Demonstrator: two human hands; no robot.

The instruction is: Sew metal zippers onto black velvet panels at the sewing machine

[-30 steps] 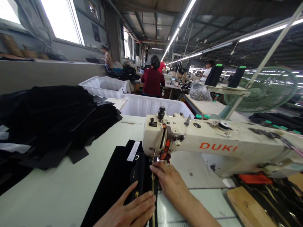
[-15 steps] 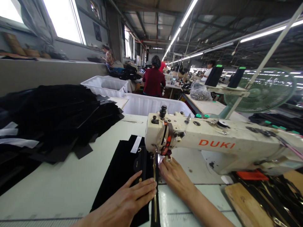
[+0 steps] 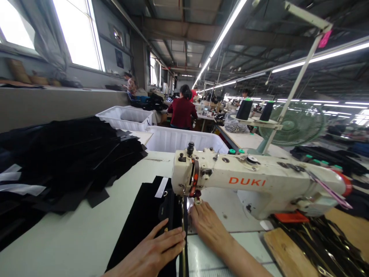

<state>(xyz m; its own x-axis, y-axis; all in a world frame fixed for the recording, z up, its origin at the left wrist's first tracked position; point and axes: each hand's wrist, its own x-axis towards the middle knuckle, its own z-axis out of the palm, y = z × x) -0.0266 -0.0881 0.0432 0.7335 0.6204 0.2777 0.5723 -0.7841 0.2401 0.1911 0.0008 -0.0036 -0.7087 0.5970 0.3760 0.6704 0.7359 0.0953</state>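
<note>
A black fabric panel (image 3: pixel 134 227) lies under the head of a white sewing machine (image 3: pixel 219 175). Along its right side runs a black zipper with gold teeth (image 3: pixel 183 256), passing beneath the needle area. My left hand (image 3: pixel 158 244) rests flat on panel and zipper, fingers stretched out, just in front of the needle. To the right of the needle, my right hand (image 3: pixel 206 221) has its fingers bent and pressed together at the zipper's edge; the fingertips are partly hidden. A white strip (image 3: pixel 161 187) and a small dark tab (image 3: pixel 163 211) are on the panel.
A pile of black fabric pieces (image 3: pixel 72 161) covers the table's left side. White bins (image 3: pixel 184 140) stand behind it. At right are a wooden board (image 3: pixel 288 252), black zippers with gold teeth (image 3: pixel 325 242) and a fan (image 3: pixel 291 123). A person in dark red (image 3: pixel 183 111) sits ahead.
My view has shifted, so the machine and table appear lower and farther left. Both hands keep about the same places on the fabric and beside the needle.
</note>
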